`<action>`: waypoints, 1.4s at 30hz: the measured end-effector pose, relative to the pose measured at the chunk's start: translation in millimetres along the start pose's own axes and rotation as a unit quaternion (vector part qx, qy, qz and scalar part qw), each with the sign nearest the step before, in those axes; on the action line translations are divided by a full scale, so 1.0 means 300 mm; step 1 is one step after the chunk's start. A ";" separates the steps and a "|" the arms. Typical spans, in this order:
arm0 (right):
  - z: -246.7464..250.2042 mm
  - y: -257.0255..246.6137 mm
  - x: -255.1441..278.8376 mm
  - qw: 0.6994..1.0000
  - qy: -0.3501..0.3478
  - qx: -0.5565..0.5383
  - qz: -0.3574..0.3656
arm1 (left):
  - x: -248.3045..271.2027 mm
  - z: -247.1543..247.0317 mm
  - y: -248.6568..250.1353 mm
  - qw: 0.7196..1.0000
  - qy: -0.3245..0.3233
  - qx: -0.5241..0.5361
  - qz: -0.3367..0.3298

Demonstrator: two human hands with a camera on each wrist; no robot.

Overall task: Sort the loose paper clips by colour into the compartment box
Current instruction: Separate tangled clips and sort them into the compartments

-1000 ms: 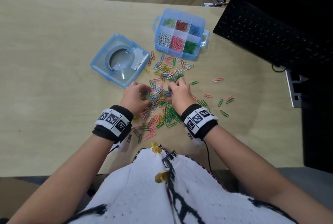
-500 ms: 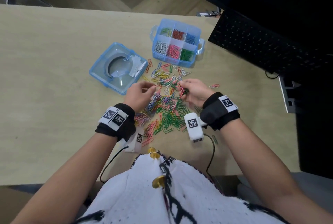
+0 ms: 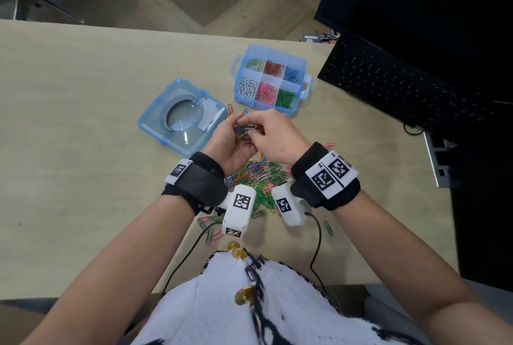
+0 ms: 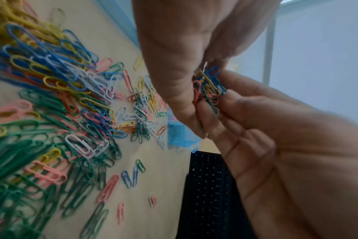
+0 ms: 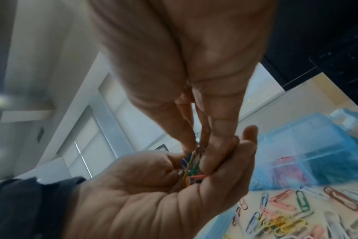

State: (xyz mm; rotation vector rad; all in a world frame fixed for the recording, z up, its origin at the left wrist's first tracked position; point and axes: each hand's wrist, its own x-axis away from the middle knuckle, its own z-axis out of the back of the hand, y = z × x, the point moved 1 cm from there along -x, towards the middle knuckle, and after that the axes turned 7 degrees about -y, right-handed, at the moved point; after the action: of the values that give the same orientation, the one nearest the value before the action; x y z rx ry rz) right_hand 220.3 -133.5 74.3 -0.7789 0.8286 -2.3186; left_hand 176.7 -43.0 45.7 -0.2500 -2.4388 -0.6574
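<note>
- Step in hand: picking through a mixed handful, not yet dropping into the box.
- Left hand (image 3: 231, 140) is palm-up above the desk (image 3: 83, 122), fingers cupped round a small bunch of mixed clips (image 3: 245, 133); blue, yellow, red and green show in the left wrist view.
- Right hand (image 3: 273, 136) reaches in from above, fingertips (image 4: 186, 103) pinching into that bunch; which single clip it has, can't tell.
- Loose pile of clips (image 3: 258, 178) lies on the desk under and behind the wrists, plenty left unsorted, a few strays off to the right.
- Compartment box (image 3: 304, 89) sits open just beyond the hands, six cells, each already part-filled with one colour: white, pink, green in the near row; yellow-green, red, blue in the far row.
- Lid (image 3: 155, 122) lies to the left of the box, keyboard (image 3: 402, 86) to the right.
- Next move likely: pull out one colour cleanly, carry it forward to the matching cell, let go without dragging tangled neighbours along.
</note>
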 end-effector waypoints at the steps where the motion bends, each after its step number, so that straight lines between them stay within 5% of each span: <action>1: -0.003 0.000 0.003 1.000 0.011 -0.016 0.010 | -0.002 0.002 0.002 1.000 -0.005 0.012 -0.005; 6: 0.011 0.016 -0.001 0.990 0.107 -0.086 0.028 | -0.009 0.015 0.014 0.999 -0.019 0.032 0.016; 10: 0.042 0.049 -0.009 0.975 0.110 -0.192 0.011 | -0.022 0.029 0.014 0.999 -0.001 0.026 0.028; 19: 0.077 0.105 0.018 0.838 0.066 -0.538 -0.065 | -0.016 0.023 0.028 1.000 -0.011 -0.015 0.018; 23: 0.076 0.119 0.016 0.840 0.083 -0.531 -0.068 | -0.023 0.027 0.031 0.998 -0.026 -0.050 0.014; 32: 0.053 0.141 -0.009 0.908 0.159 -0.378 -0.086 | -0.046 0.034 0.023 0.986 -0.019 -0.160 -0.035; 36: 0.057 0.135 -0.010 0.886 0.152 -0.430 -0.081 | -0.047 0.039 0.026 0.986 -0.012 -0.159 -0.042; 42: 0.082 0.166 -0.009 0.814 0.142 -0.554 -0.102 | -0.042 0.052 0.043 0.990 0.036 -0.125 -0.054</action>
State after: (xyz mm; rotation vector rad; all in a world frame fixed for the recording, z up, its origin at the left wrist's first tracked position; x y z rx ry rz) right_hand 253.5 -173.5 54.8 -0.9786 2.4247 -1.9742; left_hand 183.1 -24.3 32.5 -0.1897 -2.3120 -1.0055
